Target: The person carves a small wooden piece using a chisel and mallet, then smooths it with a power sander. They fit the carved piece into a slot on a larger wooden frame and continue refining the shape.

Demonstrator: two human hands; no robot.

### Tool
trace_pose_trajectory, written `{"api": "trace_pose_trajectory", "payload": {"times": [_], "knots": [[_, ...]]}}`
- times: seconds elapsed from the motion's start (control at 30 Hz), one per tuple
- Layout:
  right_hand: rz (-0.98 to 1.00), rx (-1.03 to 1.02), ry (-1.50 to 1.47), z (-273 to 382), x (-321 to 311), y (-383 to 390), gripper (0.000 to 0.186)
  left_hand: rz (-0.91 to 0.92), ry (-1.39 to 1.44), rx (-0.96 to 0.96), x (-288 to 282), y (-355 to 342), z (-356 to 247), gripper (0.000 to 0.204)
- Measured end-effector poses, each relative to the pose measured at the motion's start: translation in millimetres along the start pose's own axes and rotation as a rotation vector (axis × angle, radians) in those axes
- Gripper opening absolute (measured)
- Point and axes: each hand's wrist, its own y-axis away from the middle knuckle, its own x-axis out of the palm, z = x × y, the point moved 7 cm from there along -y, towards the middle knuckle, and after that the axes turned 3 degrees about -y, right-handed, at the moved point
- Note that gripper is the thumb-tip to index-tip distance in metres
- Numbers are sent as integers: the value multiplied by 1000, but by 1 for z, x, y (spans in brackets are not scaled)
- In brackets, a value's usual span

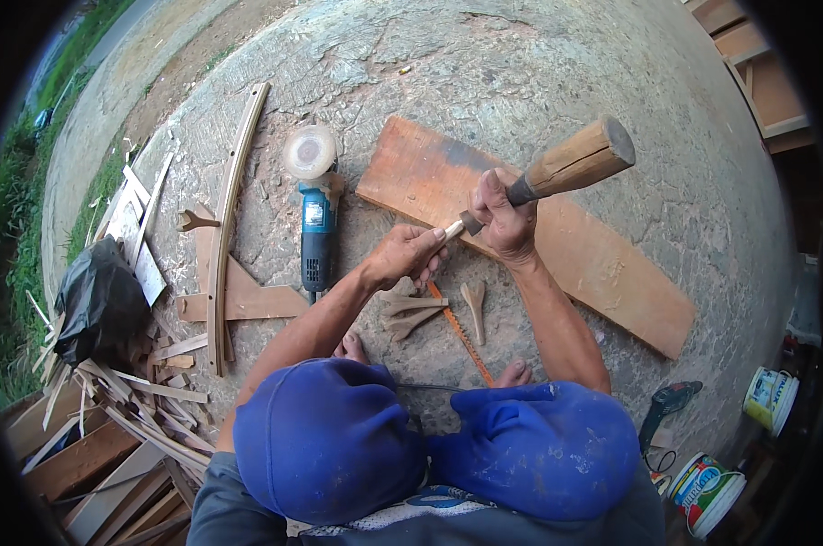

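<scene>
My left hand (408, 256) grips a chisel (454, 227) with a pale handle, pointing down at small carved wooden pieces (410, 309) on the concrete ground. My right hand (502, 218) holds a wooden mallet (575, 162) by its dark handle, the round head raised up and to the right, just above the chisel's end. Another carved wooden piece (473, 305) lies to the right of the pile. My blue-clad knees (430, 446) fill the lower middle, bare toes showing beside them.
A long reddish plank (603, 264) lies behind my hands. A blue angle grinder (316, 218) with a sanding disc lies left of it. A curved wood strip (229, 209), scrap offcuts (129, 400), a black bag (97, 300), a saw blade (462, 332), a drill (666, 405) and paint tubs (707, 487) surround me.
</scene>
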Motion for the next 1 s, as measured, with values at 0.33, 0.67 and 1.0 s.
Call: {"api": "trace_pose_trajectory", "payload": {"times": [0.33,0.67,1.0], "knots": [[30,24,-6,-12,-1,1,40,38,57,-35,1,-1,-1,43],[185,-112,45,-28,-3,5,4,99,248,-107,1,-4,4,41],[101,-25,59,-22,-3,-1,28,-78,-125,19,0,-2,-10,43]]}}
